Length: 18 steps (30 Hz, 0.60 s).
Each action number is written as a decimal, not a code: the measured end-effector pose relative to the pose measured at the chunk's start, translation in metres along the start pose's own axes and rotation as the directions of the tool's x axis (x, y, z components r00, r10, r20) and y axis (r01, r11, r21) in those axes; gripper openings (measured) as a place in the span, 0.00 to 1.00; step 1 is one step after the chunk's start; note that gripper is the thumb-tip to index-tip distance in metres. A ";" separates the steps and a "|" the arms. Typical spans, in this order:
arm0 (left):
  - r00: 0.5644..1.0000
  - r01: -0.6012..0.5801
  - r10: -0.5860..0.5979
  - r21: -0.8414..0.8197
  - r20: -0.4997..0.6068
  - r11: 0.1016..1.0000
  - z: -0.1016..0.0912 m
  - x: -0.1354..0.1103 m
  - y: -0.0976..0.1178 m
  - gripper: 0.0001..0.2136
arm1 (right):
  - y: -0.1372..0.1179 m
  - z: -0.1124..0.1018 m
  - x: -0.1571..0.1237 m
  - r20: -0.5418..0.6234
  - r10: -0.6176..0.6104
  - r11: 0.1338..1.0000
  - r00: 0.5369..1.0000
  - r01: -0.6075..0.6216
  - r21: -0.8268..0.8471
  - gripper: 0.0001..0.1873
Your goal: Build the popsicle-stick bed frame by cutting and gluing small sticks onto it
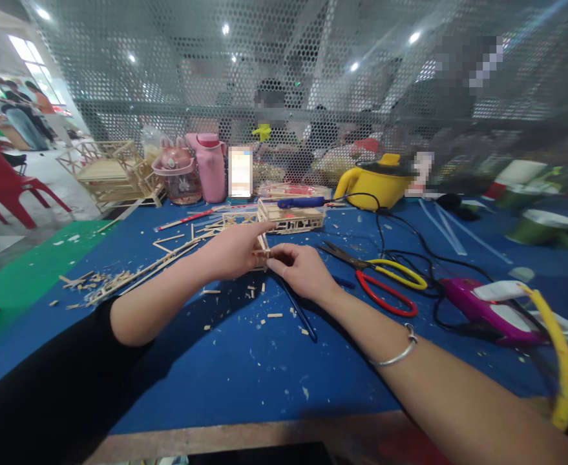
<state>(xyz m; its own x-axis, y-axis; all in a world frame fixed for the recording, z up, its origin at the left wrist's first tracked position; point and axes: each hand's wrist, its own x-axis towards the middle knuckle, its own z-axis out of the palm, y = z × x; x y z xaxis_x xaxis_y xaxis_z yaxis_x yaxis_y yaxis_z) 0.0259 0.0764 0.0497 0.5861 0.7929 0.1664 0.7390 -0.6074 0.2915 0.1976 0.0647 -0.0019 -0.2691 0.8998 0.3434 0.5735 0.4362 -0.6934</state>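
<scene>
Above the middle of the blue tabletop, my left hand (232,250) pinches a small frame of thin wooden sticks (263,244). My right hand (304,270) meets it from the other side, thumb and fingertips closed at the frame's near end. Fingers cover much of this piece. Below my right hand lies a slim dark blue tool (299,310); its upper end is hidden. Just behind the hands stands a larger stick model (300,221) with a blue-handled tool (300,203) lying across its top. Red-and-yellow-handled scissors (361,263) lie open to the right.
Loose sticks (167,261) and offcuts (104,284) lie at left. A purple glue gun (492,310) with a black cable sits at right. Behind are a yellow pot (380,184), pink bottle (212,171), lit phone (240,172), stick-built furniture model (112,168) and perforated metal screen (191,77).
</scene>
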 end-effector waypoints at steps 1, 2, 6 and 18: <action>1.000 0.002 -0.002 -0.017 0.006 1.000 0.000 0.000 -0.001 0.31 | 0.000 0.000 0.000 -0.002 0.003 1.000 1.000 -0.003 0.000 0.08; 1.000 0.004 -0.003 -0.036 0.013 0.999 -0.001 0.000 -0.001 0.31 | 0.000 0.000 0.001 -0.004 0.005 1.000 1.000 -0.005 0.000 0.07; 0.999 0.018 -0.015 -0.091 0.036 0.996 -0.002 0.000 -0.002 0.33 | 0.000 0.000 0.001 -0.006 0.007 1.000 1.000 -0.007 -0.002 0.07; 1.000 0.015 -0.013 -0.069 0.028 0.997 -0.003 -0.001 -0.003 0.30 | 0.002 0.000 0.000 0.016 -0.001 1.000 1.000 0.000 0.029 0.08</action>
<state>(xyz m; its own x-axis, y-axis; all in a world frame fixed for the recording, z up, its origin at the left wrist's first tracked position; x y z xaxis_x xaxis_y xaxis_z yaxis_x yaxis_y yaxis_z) 0.0226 0.0776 0.0517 0.5859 0.7989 0.1359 0.7227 -0.5909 0.3585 0.1986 0.0657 -0.0030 -0.2821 0.8996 0.3332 0.5510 0.4363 -0.7113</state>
